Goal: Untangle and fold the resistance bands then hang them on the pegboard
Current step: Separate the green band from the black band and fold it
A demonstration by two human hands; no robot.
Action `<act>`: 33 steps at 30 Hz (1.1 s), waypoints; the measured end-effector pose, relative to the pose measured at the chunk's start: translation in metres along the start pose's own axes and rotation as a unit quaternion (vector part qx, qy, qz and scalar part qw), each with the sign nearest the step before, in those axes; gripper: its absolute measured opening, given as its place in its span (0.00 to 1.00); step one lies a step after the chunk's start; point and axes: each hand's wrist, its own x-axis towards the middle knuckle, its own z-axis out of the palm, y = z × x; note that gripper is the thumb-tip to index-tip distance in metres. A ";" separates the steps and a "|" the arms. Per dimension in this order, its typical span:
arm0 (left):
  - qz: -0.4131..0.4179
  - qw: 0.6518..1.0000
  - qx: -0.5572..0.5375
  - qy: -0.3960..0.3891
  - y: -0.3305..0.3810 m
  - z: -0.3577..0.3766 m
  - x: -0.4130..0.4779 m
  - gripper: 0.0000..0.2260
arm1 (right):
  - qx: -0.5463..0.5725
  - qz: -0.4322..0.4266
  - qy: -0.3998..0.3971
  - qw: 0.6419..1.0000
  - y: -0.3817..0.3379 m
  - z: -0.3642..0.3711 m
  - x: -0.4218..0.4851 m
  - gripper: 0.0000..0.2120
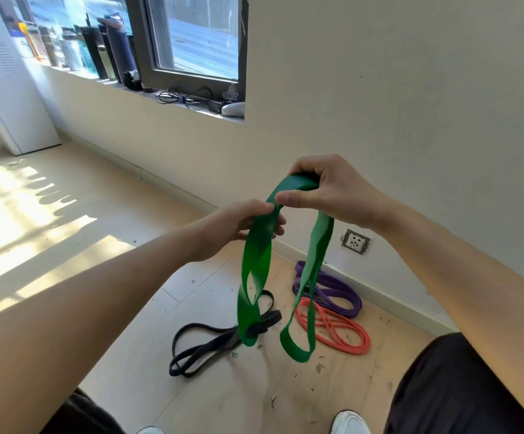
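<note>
A wide green resistance band (256,270) hangs in two twisted loops from both my hands, above the floor. My right hand (326,191) grips its top fold, fingers curled over it and thumb pinching. My left hand (238,227) holds the left strand just below. On the floor lie a black band (210,346), an orange band (335,333) and a purple band (332,289), each loosely coiled. The green loops hang in front of the black and orange bands. No pegboard is in view.
A cream wall (379,89) with a socket (355,242) runs along the right. A windowsill (172,103) holds bottles and cables. A white cabinet (6,89) stands at the far left. My shoes and dark trousers show at the bottom.
</note>
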 end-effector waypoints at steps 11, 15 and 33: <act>0.073 0.985 0.051 0.150 0.008 0.020 -0.005 0.22 | 0.133 0.110 0.116 0.978 0.028 -0.010 -0.003 0.28; 0.074 0.967 0.119 0.214 0.011 0.033 -0.002 0.21 | 0.150 0.112 0.117 0.975 0.028 -0.006 -0.001 0.29; 0.028 0.996 -0.083 0.020 0.023 -0.007 -0.013 0.18 | 0.127 0.111 -0.185 0.968 0.016 0.010 -0.012 0.22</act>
